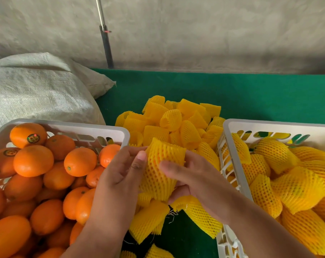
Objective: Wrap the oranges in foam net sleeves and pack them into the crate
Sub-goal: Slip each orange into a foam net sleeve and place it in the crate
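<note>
Both hands meet at the middle of the green table (251,94), forearms coming in from the near edge and angling toward each other. Left hand (118,175) has its thumb pressed on the upper left side of a foam net sleeve (160,170), the fingers reaching behind it. Right hand (193,181) curls around the sleeve's right side, thumb laid across the front of the mesh and fingers cupping it from below. An orange fills the sleeve and shows through the stretched yellow mesh, held between the two hands above the table.

Below the hands, near the table's near edge, lie a few loose empty sleeves (150,218). At the near left stands a white crate (87,126) heaped with bare oranges (33,161), some with round stickers. At the near right a second white crate (230,164) holds wrapped oranges (297,187) piled in yellow net. Beyond the hands, between the two crates, sits a pile of empty sleeves (174,120). Farther left, a grey woven sack (36,86) lies behind the crate of bare fruit, and a dark pole (106,45) rises by the table's far edge against a grey wall.
</note>
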A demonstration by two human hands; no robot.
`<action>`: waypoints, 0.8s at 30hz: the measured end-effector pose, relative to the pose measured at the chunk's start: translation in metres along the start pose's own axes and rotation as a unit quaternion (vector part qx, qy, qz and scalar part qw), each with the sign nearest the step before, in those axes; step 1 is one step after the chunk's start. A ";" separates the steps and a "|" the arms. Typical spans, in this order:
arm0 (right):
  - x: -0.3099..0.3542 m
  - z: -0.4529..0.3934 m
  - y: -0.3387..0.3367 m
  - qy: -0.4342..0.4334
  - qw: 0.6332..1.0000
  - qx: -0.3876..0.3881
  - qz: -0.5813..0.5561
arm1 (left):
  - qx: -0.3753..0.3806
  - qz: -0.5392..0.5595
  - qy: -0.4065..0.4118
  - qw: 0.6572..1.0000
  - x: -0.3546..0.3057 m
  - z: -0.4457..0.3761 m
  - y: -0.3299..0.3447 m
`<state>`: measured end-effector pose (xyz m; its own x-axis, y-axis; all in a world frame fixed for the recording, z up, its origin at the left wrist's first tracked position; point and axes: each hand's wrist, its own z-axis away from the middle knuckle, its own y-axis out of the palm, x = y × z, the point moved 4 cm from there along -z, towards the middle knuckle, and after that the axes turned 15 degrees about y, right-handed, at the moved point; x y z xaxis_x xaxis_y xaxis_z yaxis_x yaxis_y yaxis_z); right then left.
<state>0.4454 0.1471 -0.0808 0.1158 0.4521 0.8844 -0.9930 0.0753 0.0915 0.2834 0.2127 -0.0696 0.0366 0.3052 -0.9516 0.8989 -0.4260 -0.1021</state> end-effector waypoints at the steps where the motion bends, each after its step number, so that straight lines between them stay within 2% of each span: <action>1: 0.000 0.000 -0.001 0.009 0.999 0.015 -0.035 | 0.004 0.011 0.002 1.000 0.000 0.000 0.000; 4: 0.000 0.001 -0.004 0.025 0.991 0.055 -0.118 | 0.041 0.051 0.004 0.998 0.000 0.003 0.007; 9: -0.003 0.000 -0.010 0.027 0.979 0.086 -0.184 | 0.112 0.023 0.036 0.993 -0.001 0.006 0.013; 14: -0.004 -0.002 -0.009 0.038 0.983 0.070 -0.164 | 0.088 -0.019 0.085 0.992 -0.002 0.008 0.012; 19: -0.004 -0.002 -0.012 0.051 0.991 0.005 -0.122 | 0.022 -0.113 0.144 0.983 -0.008 0.008 0.000; 22: -0.004 -0.002 -0.014 0.059 0.992 -0.037 -0.106 | 0.012 -0.165 0.184 0.969 -0.006 0.007 -0.005; 24: -0.003 -0.001 -0.016 0.055 0.991 -0.065 -0.105 | 0.018 -0.167 0.167 0.972 0.005 0.002 -0.009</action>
<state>0.4611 0.1459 -0.0855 0.3284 0.5084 0.7961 -0.9360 0.2880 0.2022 0.2742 0.2164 -0.0736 -0.1103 0.6879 -0.7174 0.8690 -0.2835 -0.4056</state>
